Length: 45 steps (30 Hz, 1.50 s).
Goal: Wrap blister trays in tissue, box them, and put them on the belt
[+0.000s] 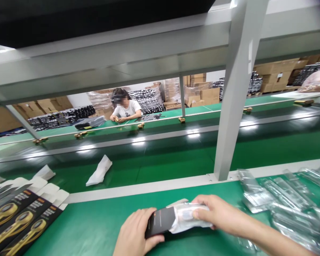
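Observation:
My left hand (137, 231) is closed around a black carton (161, 221) printed with small pale text. My right hand (216, 215) grips a white-wrapped package (188, 217), thumb on top, and its left end meets the carton's right end. Whether part of the package sits inside the carton, I cannot tell. Both hands are just above the green work surface (96, 227). To the right of my right hand lie several clear plastic trays (290, 202) in a loose pile.
Black cartons (24, 220) with a gold shower head picture overlap at left, white flaps up. A wrapped package (99, 170) lies on the green conveyor (162, 160). A grey post (233, 92) stands ahead. Across the line sits a person (126, 106), with gold parts (140, 125) nearby.

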Each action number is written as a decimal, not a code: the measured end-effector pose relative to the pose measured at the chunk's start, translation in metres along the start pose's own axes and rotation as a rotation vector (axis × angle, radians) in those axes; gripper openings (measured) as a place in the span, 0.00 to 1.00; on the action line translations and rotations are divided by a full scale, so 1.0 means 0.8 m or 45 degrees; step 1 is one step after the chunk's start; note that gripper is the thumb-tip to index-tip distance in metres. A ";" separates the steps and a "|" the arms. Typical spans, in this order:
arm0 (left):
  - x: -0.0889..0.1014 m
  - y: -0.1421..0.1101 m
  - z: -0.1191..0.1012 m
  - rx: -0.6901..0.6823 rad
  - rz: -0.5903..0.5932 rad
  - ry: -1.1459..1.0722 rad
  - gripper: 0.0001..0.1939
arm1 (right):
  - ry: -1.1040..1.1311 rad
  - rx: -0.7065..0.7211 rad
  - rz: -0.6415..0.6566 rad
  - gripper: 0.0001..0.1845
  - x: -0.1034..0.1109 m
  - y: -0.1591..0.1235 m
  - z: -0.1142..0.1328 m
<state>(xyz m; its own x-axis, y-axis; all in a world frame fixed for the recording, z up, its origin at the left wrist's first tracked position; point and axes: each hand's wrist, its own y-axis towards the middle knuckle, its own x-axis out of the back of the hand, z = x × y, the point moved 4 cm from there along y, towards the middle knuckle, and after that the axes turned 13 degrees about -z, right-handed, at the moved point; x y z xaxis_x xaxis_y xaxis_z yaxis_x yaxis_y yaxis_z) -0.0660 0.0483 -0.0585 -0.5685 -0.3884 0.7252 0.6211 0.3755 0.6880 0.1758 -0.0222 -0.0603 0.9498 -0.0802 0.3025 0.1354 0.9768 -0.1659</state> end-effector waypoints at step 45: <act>0.006 -0.011 0.001 0.077 -0.127 -0.039 0.29 | 0.046 0.057 0.022 0.09 0.001 -0.007 0.016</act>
<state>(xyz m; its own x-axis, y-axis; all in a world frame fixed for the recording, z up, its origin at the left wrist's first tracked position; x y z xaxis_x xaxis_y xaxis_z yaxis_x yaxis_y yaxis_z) -0.0749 0.0435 -0.0613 -0.6429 -0.4007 0.6528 0.5275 0.3864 0.7566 0.1718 -0.0254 -0.0471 0.9616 -0.0698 0.2654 0.1070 0.9859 -0.1285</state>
